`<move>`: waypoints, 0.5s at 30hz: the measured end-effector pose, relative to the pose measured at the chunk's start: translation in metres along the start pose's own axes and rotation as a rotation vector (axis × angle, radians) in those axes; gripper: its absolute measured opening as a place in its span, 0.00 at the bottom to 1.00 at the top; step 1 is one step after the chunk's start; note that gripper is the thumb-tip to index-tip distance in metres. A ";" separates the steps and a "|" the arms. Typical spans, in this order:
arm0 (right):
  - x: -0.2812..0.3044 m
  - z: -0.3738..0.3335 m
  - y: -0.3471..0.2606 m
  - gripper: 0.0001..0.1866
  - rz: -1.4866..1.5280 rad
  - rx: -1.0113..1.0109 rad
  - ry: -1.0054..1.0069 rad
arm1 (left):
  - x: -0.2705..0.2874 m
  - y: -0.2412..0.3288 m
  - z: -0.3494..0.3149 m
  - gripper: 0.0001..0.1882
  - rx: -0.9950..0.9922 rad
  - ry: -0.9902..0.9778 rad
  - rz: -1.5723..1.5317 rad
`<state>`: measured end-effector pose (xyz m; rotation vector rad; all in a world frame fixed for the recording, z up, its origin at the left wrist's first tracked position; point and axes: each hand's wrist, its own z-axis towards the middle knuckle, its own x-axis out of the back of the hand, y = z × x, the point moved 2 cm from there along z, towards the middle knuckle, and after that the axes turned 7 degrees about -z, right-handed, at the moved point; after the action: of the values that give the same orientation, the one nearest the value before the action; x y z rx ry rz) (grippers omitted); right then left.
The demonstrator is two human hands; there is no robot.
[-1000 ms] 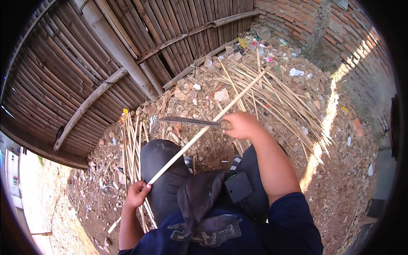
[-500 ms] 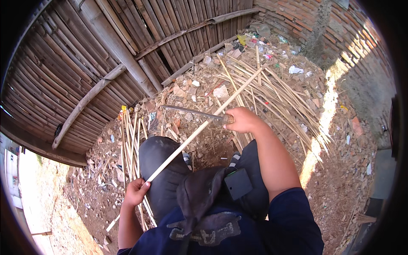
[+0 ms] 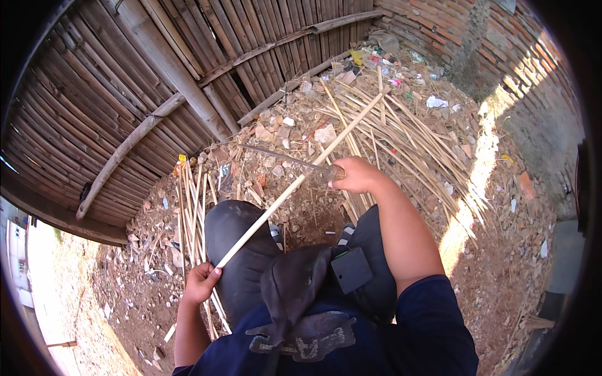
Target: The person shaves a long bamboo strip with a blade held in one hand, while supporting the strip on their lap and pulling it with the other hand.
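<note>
The left hand [image 3: 202,283] grips a long, pale wooden stick [image 3: 263,218] over the dark-trousered knee [image 3: 233,219]; the right hand [image 3: 356,175] holds a dark metal knife [image 3: 276,155] across it, handle mostly hidden, turned more edge-on than before.

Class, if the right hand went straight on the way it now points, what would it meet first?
Probably the pale stick, just left of the right hand and crossed by its knife; depth is unclear.
</note>
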<state>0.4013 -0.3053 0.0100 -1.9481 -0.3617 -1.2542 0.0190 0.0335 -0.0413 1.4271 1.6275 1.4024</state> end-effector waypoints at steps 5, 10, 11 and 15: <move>0.001 -0.001 0.003 0.23 -0.121 -0.172 0.139 | 0.001 -0.003 0.000 0.20 0.018 0.039 0.044; 0.006 -0.015 -0.042 0.19 -0.218 -0.038 0.061 | 0.007 0.000 -0.002 0.21 0.044 0.043 0.123; 0.004 -0.012 -0.031 0.19 -0.213 -0.041 0.062 | 0.006 0.001 -0.002 0.21 0.044 0.040 0.128; 0.011 0.005 0.020 0.21 0.032 -0.191 0.101 | 0.002 -0.006 0.002 0.20 0.006 0.029 0.037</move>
<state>0.4215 -0.3163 0.0097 -2.0307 -0.1642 -1.4037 0.0180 0.0370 -0.0465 1.4537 1.6317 1.4463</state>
